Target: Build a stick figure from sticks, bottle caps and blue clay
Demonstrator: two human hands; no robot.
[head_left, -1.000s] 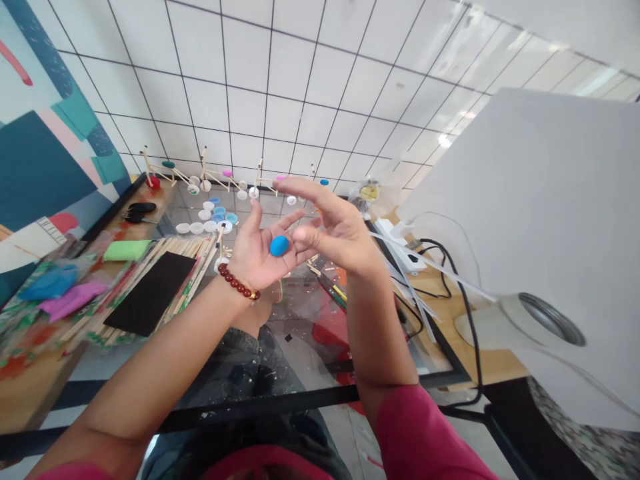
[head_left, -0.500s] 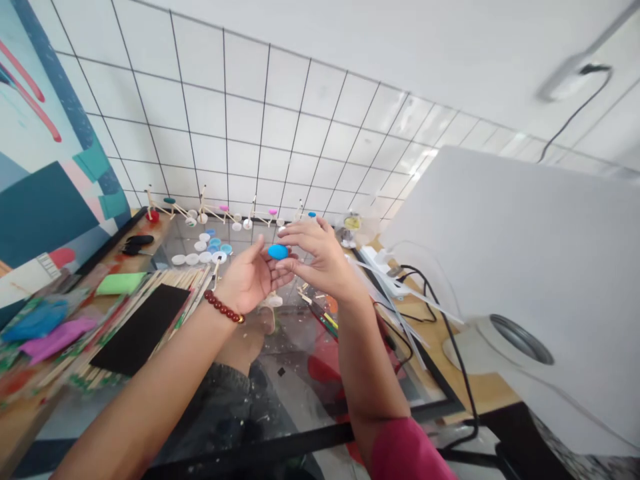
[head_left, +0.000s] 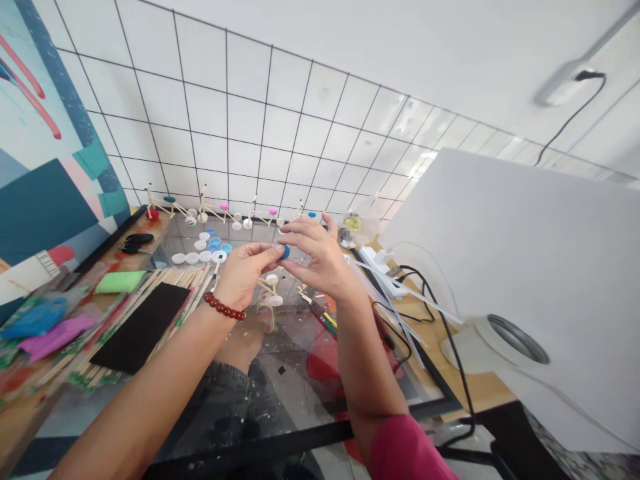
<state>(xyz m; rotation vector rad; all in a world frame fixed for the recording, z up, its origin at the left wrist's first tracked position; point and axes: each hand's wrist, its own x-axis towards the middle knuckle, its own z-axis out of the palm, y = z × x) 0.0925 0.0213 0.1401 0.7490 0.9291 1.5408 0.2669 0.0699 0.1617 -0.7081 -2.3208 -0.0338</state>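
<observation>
A small blue lump of clay is between my two hands above the glass tabletop. My left hand, with a red bead bracelet on its wrist, pinches it between thumb and fingers. From the other side, my right hand curves round it, thumb below and fingers above. Under my hands stands a partly hidden stick model with white bottle-cap wheels. Along the back are similar models, one with a pink clay seat and one with a blue clay seat.
White and blue bottle caps lie left of my hands. Further left are bundled sticks, a black sheet, a green clay block and blue and pink packets. Right are pens, glue sticks, a power strip, cables and a white lamp-like object.
My left hand has gone from open, palm up beneath the clay, to pinching it. The clay has turned and shifted slightly right. My right hand stays around it.
</observation>
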